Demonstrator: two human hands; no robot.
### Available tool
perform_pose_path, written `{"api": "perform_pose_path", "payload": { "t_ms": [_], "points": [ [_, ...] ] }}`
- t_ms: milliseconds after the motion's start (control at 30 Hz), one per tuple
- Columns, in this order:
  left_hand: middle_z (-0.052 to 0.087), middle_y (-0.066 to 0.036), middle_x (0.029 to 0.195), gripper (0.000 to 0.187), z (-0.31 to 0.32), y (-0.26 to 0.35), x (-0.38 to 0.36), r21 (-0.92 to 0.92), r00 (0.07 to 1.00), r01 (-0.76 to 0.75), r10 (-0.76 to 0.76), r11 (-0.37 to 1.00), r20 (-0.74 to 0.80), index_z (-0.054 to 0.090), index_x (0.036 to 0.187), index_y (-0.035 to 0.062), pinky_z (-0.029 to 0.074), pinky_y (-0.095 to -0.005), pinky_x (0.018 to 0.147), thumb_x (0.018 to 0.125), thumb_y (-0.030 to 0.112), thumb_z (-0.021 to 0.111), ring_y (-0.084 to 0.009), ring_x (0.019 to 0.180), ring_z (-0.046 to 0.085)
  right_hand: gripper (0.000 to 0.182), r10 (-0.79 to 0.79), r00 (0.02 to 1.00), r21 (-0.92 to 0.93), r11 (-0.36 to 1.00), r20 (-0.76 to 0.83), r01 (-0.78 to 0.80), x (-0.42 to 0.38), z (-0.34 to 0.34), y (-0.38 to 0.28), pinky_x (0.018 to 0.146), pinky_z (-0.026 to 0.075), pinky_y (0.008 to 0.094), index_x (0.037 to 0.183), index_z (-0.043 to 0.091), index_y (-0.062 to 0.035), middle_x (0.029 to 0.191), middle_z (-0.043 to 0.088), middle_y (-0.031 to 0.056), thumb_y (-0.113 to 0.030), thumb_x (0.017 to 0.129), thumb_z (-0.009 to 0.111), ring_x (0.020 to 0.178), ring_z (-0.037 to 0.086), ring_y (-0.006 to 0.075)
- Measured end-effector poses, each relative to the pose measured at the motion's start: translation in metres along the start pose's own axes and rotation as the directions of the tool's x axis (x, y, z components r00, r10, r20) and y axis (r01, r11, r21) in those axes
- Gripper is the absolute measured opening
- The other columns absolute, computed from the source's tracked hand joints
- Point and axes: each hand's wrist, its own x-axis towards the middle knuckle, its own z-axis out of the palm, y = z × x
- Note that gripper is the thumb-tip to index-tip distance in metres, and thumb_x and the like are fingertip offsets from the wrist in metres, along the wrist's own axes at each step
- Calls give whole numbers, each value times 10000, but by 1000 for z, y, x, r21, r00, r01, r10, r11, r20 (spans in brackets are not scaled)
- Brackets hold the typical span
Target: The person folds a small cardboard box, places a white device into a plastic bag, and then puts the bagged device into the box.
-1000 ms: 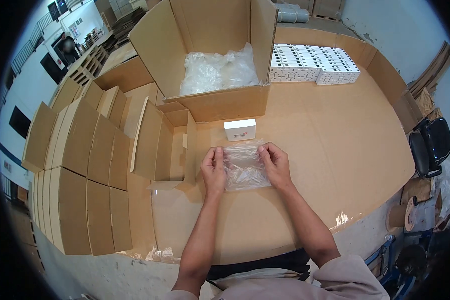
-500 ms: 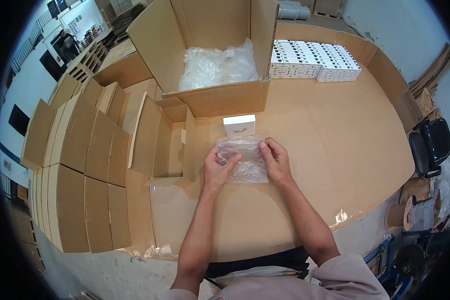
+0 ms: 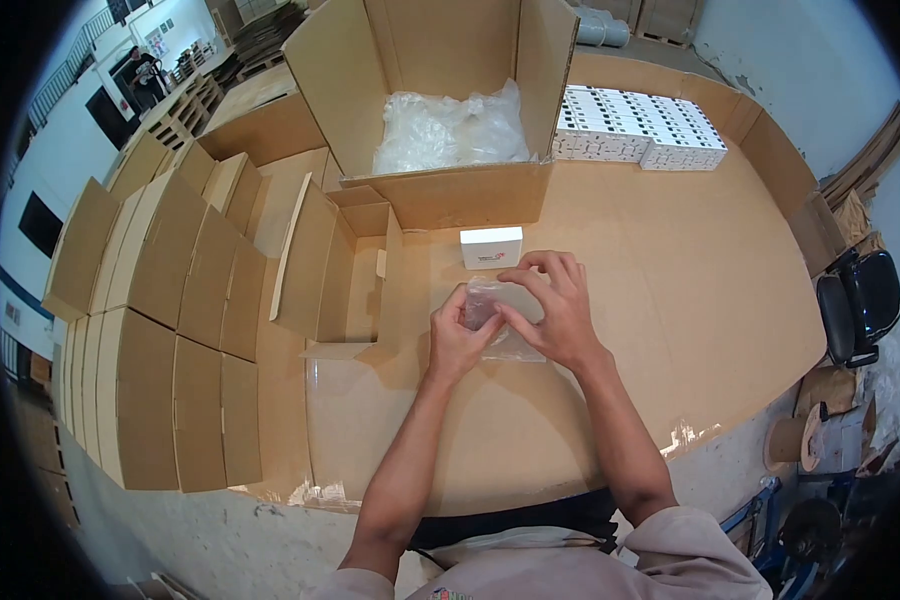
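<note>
Plastic (image 3: 452,132) in carton (image 3: 450,196), bag (image 3: 518,346) in hands (image 3: 562,315)

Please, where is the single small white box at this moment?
In the head view, the small white box stands slightly right of centre, just beyond the right hand and clear plastic bag, on the near side of the large open carton.

Greyish-pink shirt (image 3: 570,578) – elbow-length sleeves (image 3: 698,552), small multicoloured print (image 3: 450,594) (partly cut off)

This is a packing area of warehouse type. Indicators: stacked cartons (image 3: 148,395) at left, rows of white boxes (image 3: 638,128) at far right, pallets (image 3: 192,106) at far left, concrete floor (image 3: 210,540).
</note>
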Motion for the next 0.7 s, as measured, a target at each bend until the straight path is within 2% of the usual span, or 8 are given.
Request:
{"api": "perform_pose_path", "payload": {
  "t_ms": [133,233,333,433,533,633,700],
  "points": [
    [728,-70,936,262,-3,-9,3,73,999,-36,34,997,23,641,1047,5,552,-308,737,860,90,804,-96,848,658,246,41,989,2,999,145,-42,15,1,-7,911,402,412,997,712,-125,1080,585,63,-221,798,821,1065,533,262],
    [722,-82,918,264,-2,-6,3,94,998,-67,68,993,-5,643,1035,20,546,-318,723,846,102,809,-116,812,654,197,3,975,42,999,220,-13,23,0,-6,867,393,393,936,697,-125,1037,593,59,-218,805,809,1030,541,254],
    [723,-96,925,273,-5,-7,4,125,994,-105,105,986,8,640,1039,22,550,-335,736,839,99,809,-142,819,676,168,8,965,41,999,264,-19,31,-5,-16,844,390,384,891,674,-113,929,577,45,-189,814,802,951,540,242],
    [725,-110,935,293,-6,-9,6,105,992,-124,123,987,24,635,1041,15,553,-358,748,827,98,817,-162,832,692,148,96,922,-26,995,374,-93,37,-9,-26,834,385,378,918,695,-107,874,587,38,-171,824,790,920,555,230],
    [732,-103,930,287,-7,-4,6,98,995,-92,88,991,44,638,1045,13,556,-373,760,833,97,813,-169,855,701,142,38,953,58,997,299,-58,37,0,-19,818,391,380,955,709,-99,843,600,48,-159,843,773,879,572,228],
    [742,-92,925,272,-5,-1,4,29,994,-103,102,994,45,662,1063,0,559,-352,758,855,103,805,-153,856,696,148,12,961,121,991,275,-47,40,2,-19,779,436,387,976,712,-85,848,627,64,-148,853,763,839,599,236],
    [750,-82,941,275,-9,-3,5,83,990,65,-75,994,116,680,1081,-10,561,-333,763,870,114,804,-140,863,693,153,39,943,223,968,330,-118,43,0,-20,753,473,394,974,709,-73,841,642,75,-144,850,765,816,616,254]
  ]
}}
